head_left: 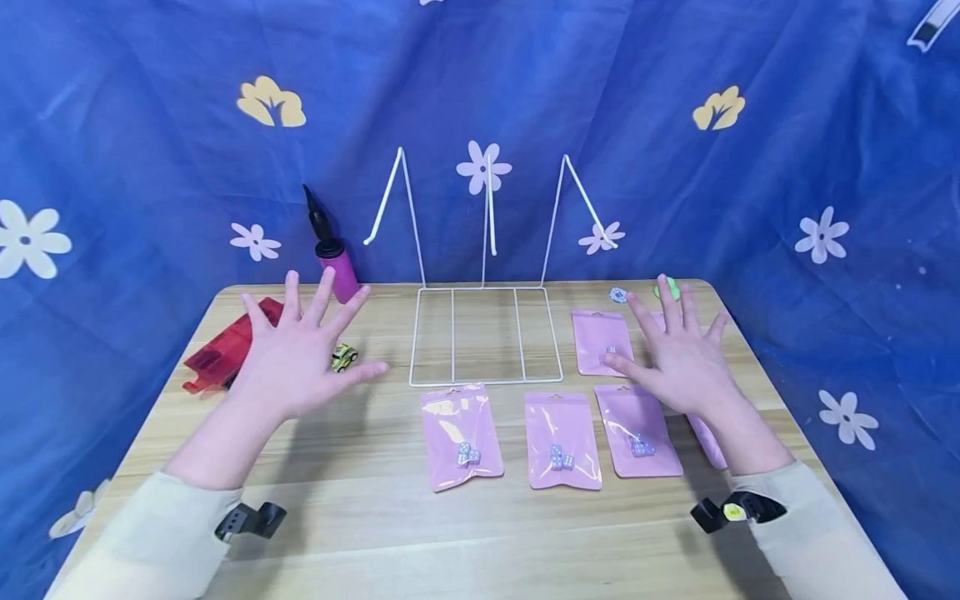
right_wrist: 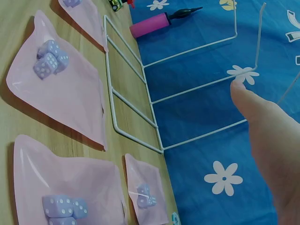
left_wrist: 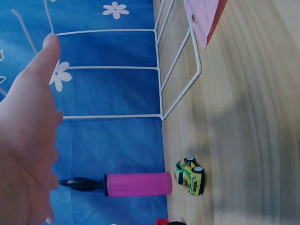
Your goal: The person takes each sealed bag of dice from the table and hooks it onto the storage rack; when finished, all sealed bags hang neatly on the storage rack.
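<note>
Both hands hover above the table with fingers spread, holding nothing. My left hand (head_left: 292,358) is on the left, over part of a red glossy object (head_left: 228,342) and near a small yellow-green toy car (head_left: 344,357). On the right, my right hand (head_left: 686,362) hangs over pink zip pouches, partly covering some. Purple dice show in the pouches: the front left pouch (head_left: 450,421), the middle pouch (head_left: 543,417), the right pouch (head_left: 618,408) and the back pouch (head_left: 588,329). A white wire rack (head_left: 487,382) with three upright hooked arms stands at the back centre.
A magenta hand pump (head_left: 343,275) with a black nozzle stands at the back left. A small blue-white piece (head_left: 618,295) and a green item (head_left: 667,289) lie at the back right. Blue flowered cloth (head_left: 525,83) hangs behind and beside the wooden table (head_left: 420,542).
</note>
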Demonstrator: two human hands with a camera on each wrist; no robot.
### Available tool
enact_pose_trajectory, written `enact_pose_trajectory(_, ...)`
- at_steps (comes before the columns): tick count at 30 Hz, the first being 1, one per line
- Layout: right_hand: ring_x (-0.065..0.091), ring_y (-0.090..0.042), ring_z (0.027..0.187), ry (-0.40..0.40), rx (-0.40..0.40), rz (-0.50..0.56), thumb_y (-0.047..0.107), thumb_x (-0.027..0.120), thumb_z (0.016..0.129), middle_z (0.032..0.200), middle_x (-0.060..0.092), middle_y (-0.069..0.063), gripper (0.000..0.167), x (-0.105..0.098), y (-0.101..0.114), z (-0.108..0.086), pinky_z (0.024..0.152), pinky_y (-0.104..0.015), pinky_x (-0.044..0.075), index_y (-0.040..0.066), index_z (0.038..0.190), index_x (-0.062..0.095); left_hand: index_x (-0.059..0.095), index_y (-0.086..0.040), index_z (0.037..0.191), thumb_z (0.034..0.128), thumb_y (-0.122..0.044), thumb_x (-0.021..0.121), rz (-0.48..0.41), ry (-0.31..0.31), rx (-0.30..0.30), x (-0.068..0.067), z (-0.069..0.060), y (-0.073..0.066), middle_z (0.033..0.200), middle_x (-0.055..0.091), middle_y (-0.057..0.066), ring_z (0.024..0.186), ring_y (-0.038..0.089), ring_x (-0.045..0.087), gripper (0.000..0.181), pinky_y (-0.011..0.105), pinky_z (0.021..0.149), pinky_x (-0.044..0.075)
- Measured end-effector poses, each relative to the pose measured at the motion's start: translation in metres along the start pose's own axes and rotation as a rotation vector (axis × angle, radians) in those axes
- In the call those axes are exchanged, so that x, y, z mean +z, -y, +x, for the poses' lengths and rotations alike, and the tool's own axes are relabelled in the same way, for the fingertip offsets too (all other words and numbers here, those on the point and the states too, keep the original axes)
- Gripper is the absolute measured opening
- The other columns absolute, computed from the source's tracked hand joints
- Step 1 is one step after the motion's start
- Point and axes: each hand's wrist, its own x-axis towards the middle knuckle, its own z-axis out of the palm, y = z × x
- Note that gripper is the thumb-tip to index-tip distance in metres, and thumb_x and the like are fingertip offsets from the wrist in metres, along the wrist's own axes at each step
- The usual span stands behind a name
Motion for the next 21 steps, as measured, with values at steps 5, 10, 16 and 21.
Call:
enact_pose_trajectory(5, -0.014, -0.039, 0.16, 0.006, 0.004, 0.027, 0.08, 0.051, 0.095, 0.176, -0.013, -0.012, 0.1, 0.004, -0.001, 0.0, 0.106, -0.091, -0.006, 0.024, 0.171, 0.02, 0.017, -0.036, 0.171, 0.0869, -0.088, 0.054, -0.013, -0.025, 0.04, 0.009, 0.001, -0.007, 0.176, 0.011, 0.016, 0.159, 0.048, -0.005, 0.105, 0.076, 0.108, -0.026)
enact_pose_trajectory(10, -0.001, -0.045, 0.16, -0.015, -0.003, 0.106, 0.077, 0.056, 0.094, 0.177, -0.004, -0.015, 0.097, 0.007, 0.001, 0.001, 0.114, -0.086, 0.004, 0.023, 0.17, 0.027, 0.02, -0.034, 0.171, 0.0893, -0.086, 0.053, -0.022, -0.034, 0.087, 0.022, 0.005, -0.015, 0.175, 0.019, 0.014, 0.158, 0.047, 0.018, 0.102, 0.079, 0.114, -0.015)
enact_pose_trajectory(16, 0.023, -0.053, 0.154, -0.09, -0.017, 0.296, 0.058, 0.072, 0.095, 0.172, 0.021, -0.023, 0.085, 0.011, -0.002, 0.003, 0.118, -0.077, 0.02, 0.011, 0.161, 0.044, 0.028, -0.028, 0.169, 0.0928, -0.077, 0.06, -0.093, -0.062, 0.137, 0.035, 0.007, -0.023, 0.168, 0.037, 0.016, 0.15, 0.042, 0.04, 0.096, 0.081, 0.116, 0.019)
enact_pose_trajectory(21, 0.037, -0.052, 0.146, -0.152, 0.031, 0.531, 0.036, 0.079, 0.096, 0.164, 0.038, -0.023, 0.069, 0.016, -0.008, 0.008, 0.114, -0.074, 0.032, 0.001, 0.151, 0.054, 0.041, -0.018, 0.164, 0.0951, -0.064, 0.068, -0.146, -0.087, 0.188, 0.049, 0.009, -0.028, 0.162, 0.045, 0.016, 0.144, 0.042, 0.047, 0.087, 0.07, 0.117, 0.034)
